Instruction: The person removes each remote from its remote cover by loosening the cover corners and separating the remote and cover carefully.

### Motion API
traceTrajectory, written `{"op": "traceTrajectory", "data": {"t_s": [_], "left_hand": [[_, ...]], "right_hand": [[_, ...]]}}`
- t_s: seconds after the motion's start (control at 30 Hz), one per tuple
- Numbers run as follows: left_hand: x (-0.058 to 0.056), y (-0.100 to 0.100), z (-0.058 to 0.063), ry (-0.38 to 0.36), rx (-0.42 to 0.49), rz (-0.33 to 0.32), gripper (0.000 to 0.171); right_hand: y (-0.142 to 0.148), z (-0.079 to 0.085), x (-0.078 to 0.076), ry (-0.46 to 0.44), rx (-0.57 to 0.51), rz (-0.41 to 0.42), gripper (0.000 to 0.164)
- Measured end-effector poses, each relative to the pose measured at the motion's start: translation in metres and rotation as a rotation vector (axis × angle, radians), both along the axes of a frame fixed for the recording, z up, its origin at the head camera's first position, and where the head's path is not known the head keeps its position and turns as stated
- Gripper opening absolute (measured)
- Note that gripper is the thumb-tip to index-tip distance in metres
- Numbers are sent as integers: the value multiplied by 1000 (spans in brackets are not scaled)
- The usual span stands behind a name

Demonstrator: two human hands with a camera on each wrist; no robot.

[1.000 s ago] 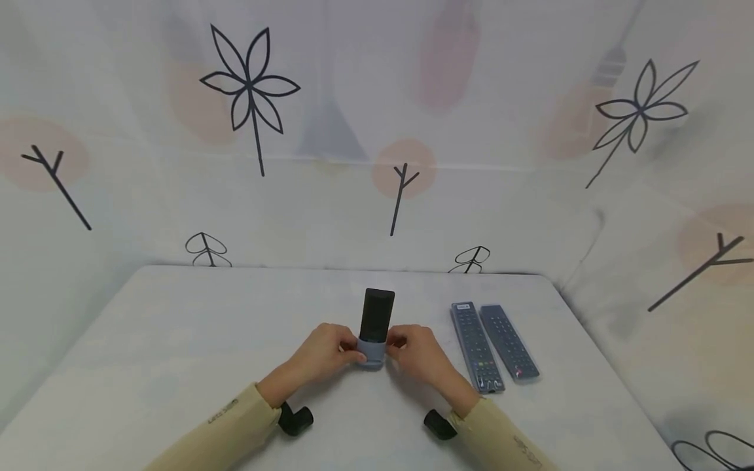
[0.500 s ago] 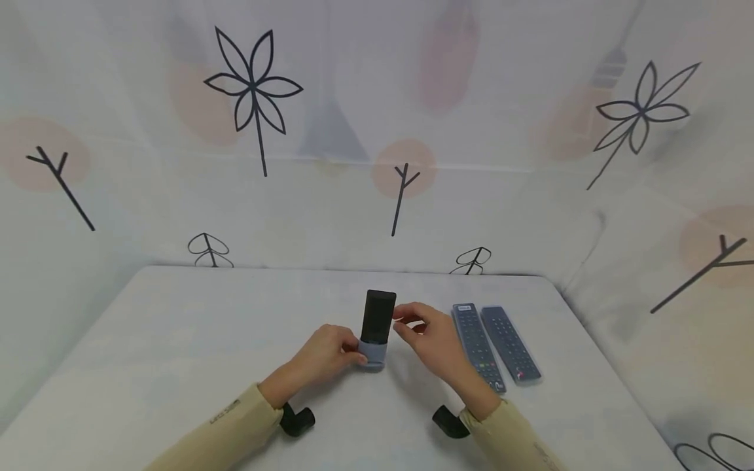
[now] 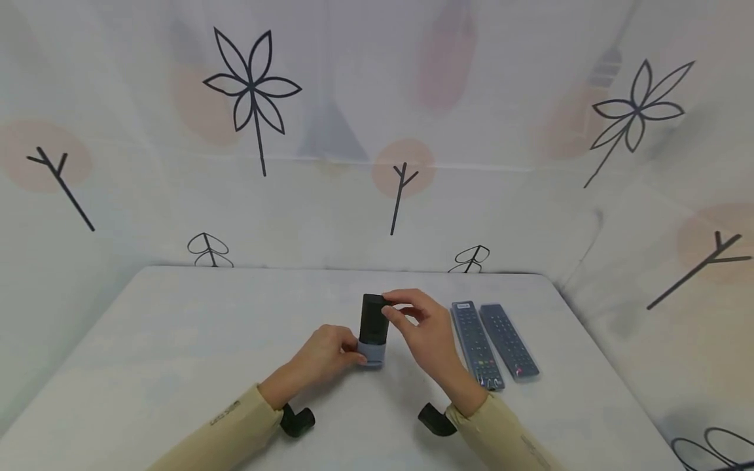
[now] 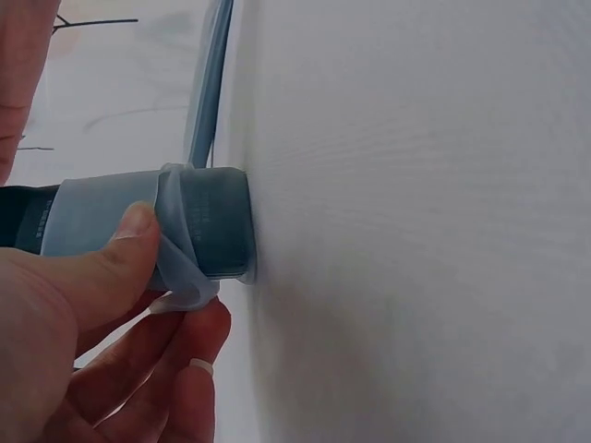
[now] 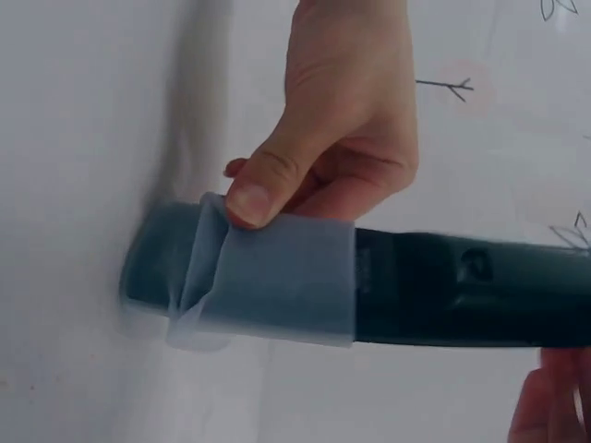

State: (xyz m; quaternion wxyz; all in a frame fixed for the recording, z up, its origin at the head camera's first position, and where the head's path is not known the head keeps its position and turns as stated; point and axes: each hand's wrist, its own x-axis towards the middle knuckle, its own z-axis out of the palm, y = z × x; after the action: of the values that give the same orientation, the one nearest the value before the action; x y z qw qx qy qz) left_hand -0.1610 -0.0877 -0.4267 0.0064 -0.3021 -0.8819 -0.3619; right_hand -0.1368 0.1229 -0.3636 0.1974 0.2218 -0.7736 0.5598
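A dark remote control (image 3: 373,320) stands on end on the table, its back showing in the right wrist view. Around its lower part sits a translucent bluish cover (image 5: 282,277), bunched into folds near the bottom end; the dark tip of the remote pokes out below. My left hand (image 3: 326,353) pinches the folded cover from the left, thumb (image 4: 137,226) on its face and other fingers beneath. Up at the remote's top right edge, my right hand (image 3: 429,327) grips with thumb and index finger. Only its fingertips show in the right wrist view.
Two long remotes in clear film, one remote (image 3: 476,343) with a white label and another remote (image 3: 509,341), lie to the right on the white table (image 3: 177,327). A printed cloth wall (image 3: 330,216) rises behind. Black wrist cameras sit at both sleeves.
My right hand has left the cover's right side and risen to the remote's top. The remote's top now sits slightly lower and further left. My left hand keeps its pinch on the cover.
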Motion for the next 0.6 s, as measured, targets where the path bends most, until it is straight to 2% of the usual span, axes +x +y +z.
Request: {"op": "traceTrajectory", "data": {"t_s": [0.17, 0.3, 0.4, 0.6], "left_hand": [[0, 1, -2, -5, -6, 6, 6], [1, 1, -4, 0, -10, 4, 7], [2, 0, -2, 33, 0, -1, 8], [4, 2, 0, 61, -7, 15, 9]], "right_hand": [[-4, 0, -3, 10, -40, -40, 18], [-9, 13, 5, 34, -51, -23, 16], [-13, 23, 10, 55, -66, -11, 14], [-15, 23, 8, 34, -84, -17, 13]]}}
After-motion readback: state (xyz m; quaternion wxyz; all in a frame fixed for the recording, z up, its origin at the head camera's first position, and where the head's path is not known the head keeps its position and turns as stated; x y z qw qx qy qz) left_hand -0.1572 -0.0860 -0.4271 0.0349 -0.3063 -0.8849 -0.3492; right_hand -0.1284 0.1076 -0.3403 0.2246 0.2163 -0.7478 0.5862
